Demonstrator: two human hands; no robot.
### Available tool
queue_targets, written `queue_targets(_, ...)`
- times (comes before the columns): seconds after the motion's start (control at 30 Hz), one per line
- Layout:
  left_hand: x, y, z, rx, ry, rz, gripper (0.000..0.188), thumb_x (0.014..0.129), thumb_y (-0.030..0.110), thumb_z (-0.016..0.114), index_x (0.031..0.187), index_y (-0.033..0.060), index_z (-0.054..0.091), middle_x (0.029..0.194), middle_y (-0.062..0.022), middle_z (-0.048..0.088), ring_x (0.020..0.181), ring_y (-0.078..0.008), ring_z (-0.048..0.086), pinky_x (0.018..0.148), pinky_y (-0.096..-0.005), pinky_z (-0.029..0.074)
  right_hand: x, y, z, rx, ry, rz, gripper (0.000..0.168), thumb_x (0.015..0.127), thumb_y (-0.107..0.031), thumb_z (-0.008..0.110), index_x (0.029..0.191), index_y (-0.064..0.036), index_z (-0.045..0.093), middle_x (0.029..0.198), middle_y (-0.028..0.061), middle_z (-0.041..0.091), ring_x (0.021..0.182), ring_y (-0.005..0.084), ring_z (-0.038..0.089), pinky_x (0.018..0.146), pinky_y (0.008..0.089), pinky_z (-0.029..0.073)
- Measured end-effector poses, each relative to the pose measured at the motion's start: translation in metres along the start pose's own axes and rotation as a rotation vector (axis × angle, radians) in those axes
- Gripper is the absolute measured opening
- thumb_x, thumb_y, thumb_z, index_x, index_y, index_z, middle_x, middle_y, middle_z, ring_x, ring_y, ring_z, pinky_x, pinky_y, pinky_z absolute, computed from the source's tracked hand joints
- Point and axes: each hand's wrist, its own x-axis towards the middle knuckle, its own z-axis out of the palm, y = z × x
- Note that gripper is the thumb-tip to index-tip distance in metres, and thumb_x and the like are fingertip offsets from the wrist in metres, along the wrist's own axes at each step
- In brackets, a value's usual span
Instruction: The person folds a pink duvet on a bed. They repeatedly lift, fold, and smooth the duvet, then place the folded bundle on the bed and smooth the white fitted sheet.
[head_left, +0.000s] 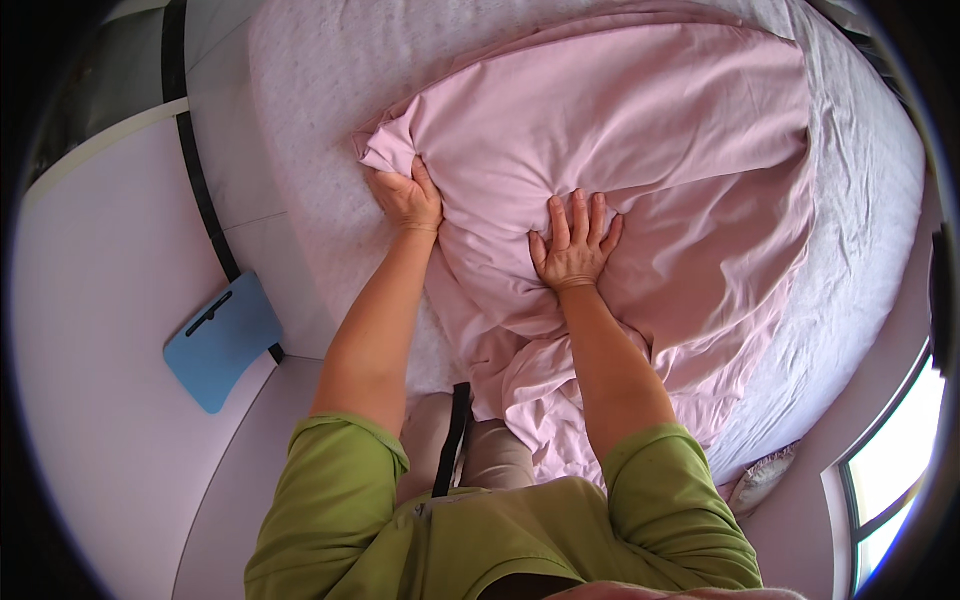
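A pink cloth (675, 97), likely a duvet cover or sheet, lies folded in layers across a bed, its near part rumpled. At the cloth's left corner, my left hand (411, 196) grips a bunched edge; most of its fingers are hidden beneath the fabric. My right hand (576, 244) rests palm down with fingers spread on the middle of the cloth, creasing it around the fingertips. The loose near end hangs in gathers close to my legs (495, 450).
Beneath the cloth is a bed with a pale quilted cover (322, 97). A blue board with a dark slot (225, 345), like a lap desk, stands at the left by a pale wall (97, 315). At the right are a window (896, 450) and a frilled cushion (765, 476).
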Motion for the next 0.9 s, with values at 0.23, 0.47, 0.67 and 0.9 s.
queue_targets(0.23,-0.001,-0.006,0.004,-0.04,-0.057,-0.012,0.059,0.092,0.034,0.052,0.124,-0.0123,0.032,0.121,-0.0324,0.043,0.111,-0.0464,0.044,0.097,-0.0498,0.034,0.003,0.001,-0.001,0.003,-0.007,-0.008,0.06,0.078,-0.047,0.059,0.134,-0.025,0.048,0.141,0.0095,0.043,0.133,0.036,0.035,0.104,0.0657,0.017)
queue_targets(0.47,-0.016,-0.028,0.003,-0.022,-0.261,-0.066,0.065,0.095,0.028,0.048,0.135,-0.0148,0.02,0.136,-0.0349,0.029,0.125,-0.0441,0.034,0.108,-0.0476,0.023,0.0,0.004,-0.006,0.039,-0.02,0.009,0.053,0.081,-0.048,0.056,0.127,-0.023,0.054,0.137,0.0085,0.046,0.129,0.0339,0.041,0.102,0.0635,0.022)
queue_targets(0.67,-0.012,-0.036,-0.009,-0.074,-0.29,-0.002,0.063,0.097,0.026,0.044,0.137,-0.013,0.016,0.134,-0.0341,0.03,0.122,-0.0424,0.036,0.106,-0.0471,0.025,-0.003,0.0,-0.009,0.027,-0.093,0.071,0.052,0.077,-0.053,0.057,0.125,-0.033,0.054,0.134,0.0018,0.049,0.127,0.0279,0.043,0.101,0.062,0.025)
queue_targets(0.9,0.011,-0.018,-0.026,-0.184,-0.414,-0.099,0.059,0.095,0.021,0.045,0.139,-0.0088,0.018,0.141,-0.0289,0.03,0.128,-0.0397,0.034,0.108,-0.046,0.025,-0.001,0.0,-0.006,0.021,-0.068,0.067,0.051,0.078,-0.053,0.056,0.125,-0.032,0.055,0.133,0.0015,0.05,0.127,0.0267,0.043,0.105,0.0606,0.022)
